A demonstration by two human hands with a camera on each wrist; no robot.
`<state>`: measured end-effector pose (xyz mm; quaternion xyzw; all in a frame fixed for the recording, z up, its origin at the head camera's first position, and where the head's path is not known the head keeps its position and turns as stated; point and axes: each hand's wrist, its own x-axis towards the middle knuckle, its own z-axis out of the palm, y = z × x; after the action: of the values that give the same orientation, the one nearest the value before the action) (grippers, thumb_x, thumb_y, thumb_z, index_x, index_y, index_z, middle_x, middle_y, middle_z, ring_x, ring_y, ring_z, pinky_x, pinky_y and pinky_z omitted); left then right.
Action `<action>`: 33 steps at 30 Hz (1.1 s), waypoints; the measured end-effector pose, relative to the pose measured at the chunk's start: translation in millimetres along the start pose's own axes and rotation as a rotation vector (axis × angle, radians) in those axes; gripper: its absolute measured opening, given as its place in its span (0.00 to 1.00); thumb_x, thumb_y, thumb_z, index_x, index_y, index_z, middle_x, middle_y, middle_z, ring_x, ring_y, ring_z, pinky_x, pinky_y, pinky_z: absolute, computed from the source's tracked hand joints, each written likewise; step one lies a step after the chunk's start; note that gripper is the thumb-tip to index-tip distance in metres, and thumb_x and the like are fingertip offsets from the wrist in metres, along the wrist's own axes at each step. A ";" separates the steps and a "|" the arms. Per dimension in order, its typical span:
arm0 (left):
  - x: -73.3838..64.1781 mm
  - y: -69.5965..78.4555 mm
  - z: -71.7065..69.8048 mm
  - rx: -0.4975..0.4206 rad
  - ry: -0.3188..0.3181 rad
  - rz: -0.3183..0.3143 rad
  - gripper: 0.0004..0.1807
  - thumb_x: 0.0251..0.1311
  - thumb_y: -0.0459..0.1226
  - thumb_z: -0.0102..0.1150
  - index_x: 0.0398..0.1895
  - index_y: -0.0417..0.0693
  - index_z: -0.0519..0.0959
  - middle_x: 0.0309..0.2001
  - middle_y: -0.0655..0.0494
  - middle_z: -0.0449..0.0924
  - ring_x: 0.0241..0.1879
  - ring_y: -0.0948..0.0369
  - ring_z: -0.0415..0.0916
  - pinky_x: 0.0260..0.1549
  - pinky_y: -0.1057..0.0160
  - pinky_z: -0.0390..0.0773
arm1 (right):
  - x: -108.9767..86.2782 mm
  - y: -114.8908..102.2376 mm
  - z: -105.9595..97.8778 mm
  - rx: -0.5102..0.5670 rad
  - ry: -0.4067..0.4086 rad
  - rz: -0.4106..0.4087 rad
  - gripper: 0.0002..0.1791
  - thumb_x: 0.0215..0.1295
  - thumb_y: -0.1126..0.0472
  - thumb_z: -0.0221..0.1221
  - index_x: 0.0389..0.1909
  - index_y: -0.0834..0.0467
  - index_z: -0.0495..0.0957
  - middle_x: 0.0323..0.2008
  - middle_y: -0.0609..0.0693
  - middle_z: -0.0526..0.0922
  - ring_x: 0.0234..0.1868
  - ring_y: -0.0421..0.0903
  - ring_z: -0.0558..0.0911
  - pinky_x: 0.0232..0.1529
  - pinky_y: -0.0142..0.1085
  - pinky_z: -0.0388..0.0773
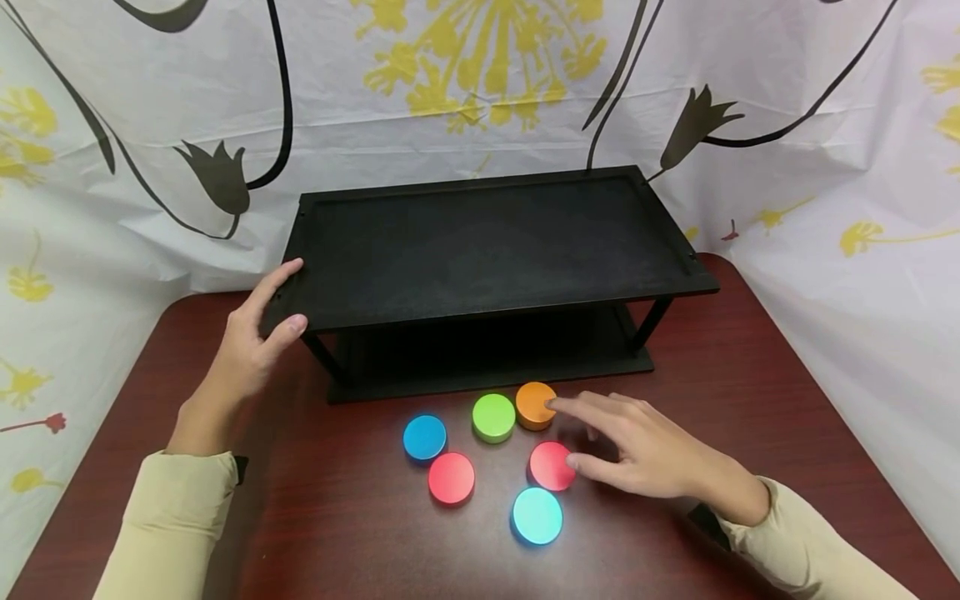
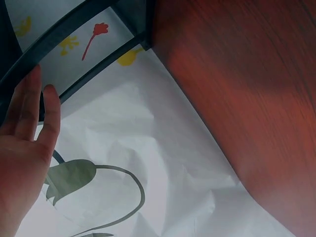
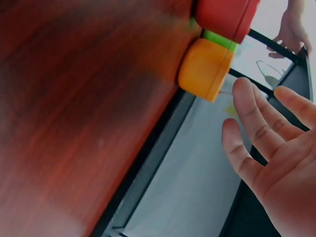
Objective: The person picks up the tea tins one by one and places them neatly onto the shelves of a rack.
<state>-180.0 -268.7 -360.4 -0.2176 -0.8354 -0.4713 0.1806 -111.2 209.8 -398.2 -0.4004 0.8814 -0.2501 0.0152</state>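
Note:
At the left end of a black two-level shelf (image 1: 487, 250), my left hand (image 1: 243, 346) rests with thumb and a fingertip on the top board's edge. The left wrist view shows the left hand's fingers (image 2: 49, 116) straight beside the shelf's frame. My right hand (image 1: 648, 446) reaches in from the right, fingers extended over small round tubs. Its index fingertip overlaps the orange tub (image 1: 534, 403), its thumb the right red tub (image 1: 550, 465). In the right wrist view, the orange tub (image 3: 205, 69) appears just beyond the right hand's spread fingers (image 3: 256, 121).
Left of the orange tub is a green tub (image 1: 493, 417). A blue tub (image 1: 424, 437) and another red tub (image 1: 452, 477) lie farther left; a light blue tub (image 1: 537, 515) lies nearest. Patterned white cloth (image 1: 480, 142) hangs behind the dark red table (image 1: 330, 517).

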 end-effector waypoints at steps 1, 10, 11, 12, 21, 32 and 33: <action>0.0 -0.1 0.1 0.002 0.002 0.002 0.34 0.62 0.32 0.56 0.74 0.52 0.66 0.71 0.49 0.66 0.68 0.66 0.61 0.63 0.71 0.56 | -0.2 -0.4 1.4 0.005 -0.015 -0.002 0.29 0.67 0.43 0.60 0.67 0.47 0.72 0.42 0.34 0.76 0.32 0.34 0.72 0.35 0.31 0.69; 0.0 0.6 0.9 0.005 0.017 0.003 0.34 0.62 0.32 0.55 0.74 0.51 0.66 0.70 0.48 0.66 0.67 0.66 0.62 0.62 0.71 0.57 | -2.0 -1.2 11.4 0.036 -0.093 -0.033 0.29 0.65 0.40 0.61 0.64 0.46 0.75 0.54 0.35 0.78 0.48 0.33 0.77 0.47 0.44 0.75; -0.1 0.7 1.0 0.003 0.017 0.001 0.34 0.62 0.32 0.55 0.74 0.51 0.66 0.70 0.49 0.66 0.67 0.66 0.62 0.62 0.71 0.57 | -2.4 -1.1 12.7 0.038 -0.094 -0.041 0.29 0.65 0.40 0.62 0.64 0.45 0.75 0.56 0.35 0.77 0.50 0.33 0.76 0.48 0.45 0.76; -0.1 0.6 1.0 0.001 0.017 -0.002 0.34 0.62 0.32 0.55 0.74 0.51 0.66 0.70 0.49 0.66 0.67 0.66 0.62 0.62 0.72 0.57 | -2.9 -0.9 14.2 0.036 -0.093 -0.051 0.29 0.64 0.40 0.62 0.64 0.44 0.75 0.56 0.35 0.77 0.51 0.33 0.76 0.48 0.45 0.76; -0.1 0.1 1.0 -0.006 0.011 -0.012 0.34 0.62 0.32 0.55 0.74 0.52 0.66 0.70 0.50 0.66 0.66 0.66 0.63 0.61 0.72 0.58 | -5.2 -1.4 24.5 -0.011 -0.115 -0.062 0.29 0.63 0.42 0.64 0.64 0.41 0.74 0.58 0.37 0.76 0.53 0.35 0.77 0.49 0.45 0.76; -1.2 -0.5 1.3 -0.003 0.012 -0.025 0.35 0.62 0.33 0.55 0.74 0.53 0.65 0.70 0.50 0.66 0.66 0.67 0.62 0.61 0.72 0.58 | -4.8 -0.6 28.0 0.016 -0.111 -0.055 0.27 0.63 0.45 0.65 0.63 0.44 0.75 0.58 0.38 0.78 0.54 0.36 0.78 0.50 0.45 0.77; -1.2 -0.7 1.4 -0.004 0.013 -0.025 0.35 0.62 0.33 0.55 0.74 0.53 0.66 0.70 0.50 0.66 0.66 0.67 0.63 0.61 0.72 0.58 | -5.0 -0.3 28.3 0.019 -0.108 -0.056 0.27 0.63 0.45 0.65 0.63 0.44 0.76 0.58 0.39 0.78 0.54 0.36 0.78 0.50 0.46 0.77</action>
<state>-179.4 -268.1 -362.2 -0.2046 -0.8360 -0.4764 0.1798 -101.2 201.1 -423.7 -0.4377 0.8653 -0.2369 0.0596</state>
